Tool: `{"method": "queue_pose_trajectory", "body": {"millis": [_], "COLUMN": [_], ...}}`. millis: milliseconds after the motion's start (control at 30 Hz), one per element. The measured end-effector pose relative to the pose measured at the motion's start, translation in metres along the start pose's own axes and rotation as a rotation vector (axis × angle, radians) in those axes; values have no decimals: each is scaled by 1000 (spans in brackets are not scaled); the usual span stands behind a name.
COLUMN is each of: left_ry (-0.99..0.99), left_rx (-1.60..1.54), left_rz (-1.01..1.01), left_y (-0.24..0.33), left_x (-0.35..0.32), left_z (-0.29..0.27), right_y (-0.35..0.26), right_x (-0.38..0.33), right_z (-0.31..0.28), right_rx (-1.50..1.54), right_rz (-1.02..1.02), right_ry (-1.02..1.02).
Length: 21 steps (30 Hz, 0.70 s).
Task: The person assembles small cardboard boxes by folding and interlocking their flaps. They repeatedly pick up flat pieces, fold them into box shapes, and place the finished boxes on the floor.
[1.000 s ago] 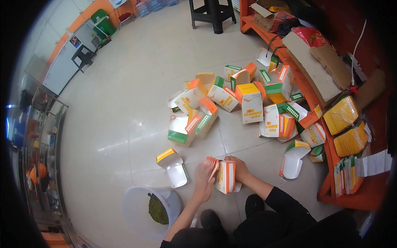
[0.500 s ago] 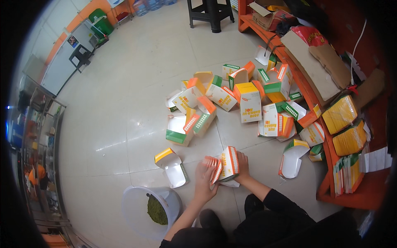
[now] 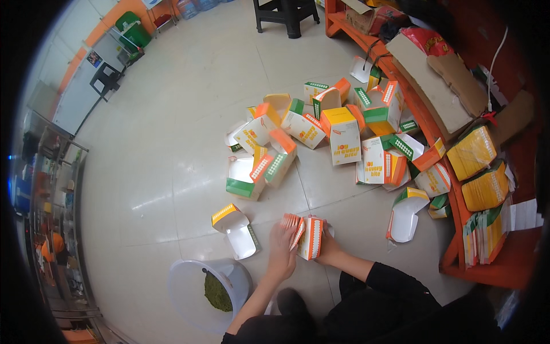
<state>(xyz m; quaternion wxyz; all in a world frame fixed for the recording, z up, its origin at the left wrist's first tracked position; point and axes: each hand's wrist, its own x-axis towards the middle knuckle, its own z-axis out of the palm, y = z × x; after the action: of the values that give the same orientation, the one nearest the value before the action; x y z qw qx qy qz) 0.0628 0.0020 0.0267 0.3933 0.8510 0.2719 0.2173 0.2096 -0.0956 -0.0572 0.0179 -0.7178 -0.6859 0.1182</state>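
Observation:
Low over the floor in front of my feet, I hold a small cardboard food box [image 3: 311, 238] between both hands. Its faces are white and yellow with orange patterned edges. My left hand [image 3: 281, 250] grips it from the left, at a patterned orange side part; the fingertips there are partly blurred. On the other side my right hand [image 3: 330, 250] wraps round the box, with its fingers partly hidden behind it. Left of my hands an opened box [image 3: 240, 236] with a white inside and yellow lid lies on the floor.
A pile of similar boxes [image 3: 344, 136] spreads ahead and to the right. Another open box [image 3: 405, 217] lies near the orange shelf [image 3: 452, 261], which holds bundled flat cartons [image 3: 486, 192]. By my left forearm stands a translucent bucket [image 3: 243, 281] with green contents. A black stool [image 3: 292, 17] stands far ahead.
The box in my hands has turned and tilted, so its patterned edge now faces me more. My right hand has shifted slightly left and nearer to me. The view has moved slightly.

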Motion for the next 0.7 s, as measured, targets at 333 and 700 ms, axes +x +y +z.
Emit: {"method": "queue_pose_trajectory", "body": {"millis": [333, 700], "left_ry": [63, -75], "left_rx": [87, 28], "left_rz": [82, 143], "left_y": [12, -10], "left_x": [5, 4], "left_z": [-1, -17], "right_y": [-7, 82], "right_x": [4, 28], "right_z": [-3, -111], "right_rx": [37, 872], "right_rz": [34, -312], "right_ry": [-100, 208]}}
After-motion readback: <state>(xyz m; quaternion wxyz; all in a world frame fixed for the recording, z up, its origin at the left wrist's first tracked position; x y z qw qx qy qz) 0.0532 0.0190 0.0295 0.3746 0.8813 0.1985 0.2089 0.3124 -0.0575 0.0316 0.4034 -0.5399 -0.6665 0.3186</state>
